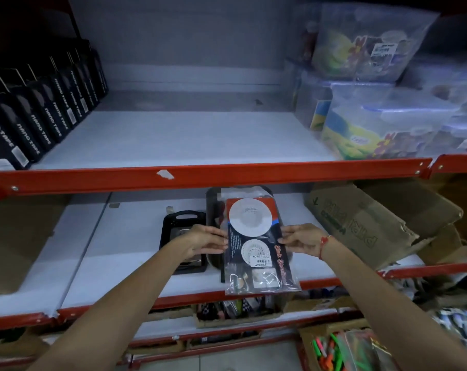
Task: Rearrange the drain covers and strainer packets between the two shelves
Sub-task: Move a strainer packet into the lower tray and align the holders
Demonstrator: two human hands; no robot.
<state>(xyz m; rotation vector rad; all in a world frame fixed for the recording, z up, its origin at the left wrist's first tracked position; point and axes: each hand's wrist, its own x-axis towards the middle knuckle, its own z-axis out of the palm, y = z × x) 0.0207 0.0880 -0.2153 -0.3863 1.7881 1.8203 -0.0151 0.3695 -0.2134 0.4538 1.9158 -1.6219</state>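
On the lower shelf (136, 236), near its front edge, a stack of strainer packets (256, 245) in clear plastic is held between both hands. The left hand (205, 241) grips the stack's left edge with its fingers curled round it, and the right hand (300, 241), with a red string at the wrist, pinches the right edge. The top packet shows a white round strainer on a red and dark card, with a price sticker lower down. The near end of the stack juts out past the shelf's red front rail.

Behind the stack lies a dark tray (213, 207), partly hidden by it. Just left of the left hand sits a black drain cover (183, 223) with a slotted handle, its near part covered by the wrist. To the right a battered cardboard box (371, 220) leans on the same shelf, near the right hand but apart from it.

The upper shelf (173, 140) is bare in the middle, with a row of black tape boxes (37, 116) on the left and clear plastic containers (387, 113) stacked on the right. Its red rail (200, 175) crosses just above the packets.
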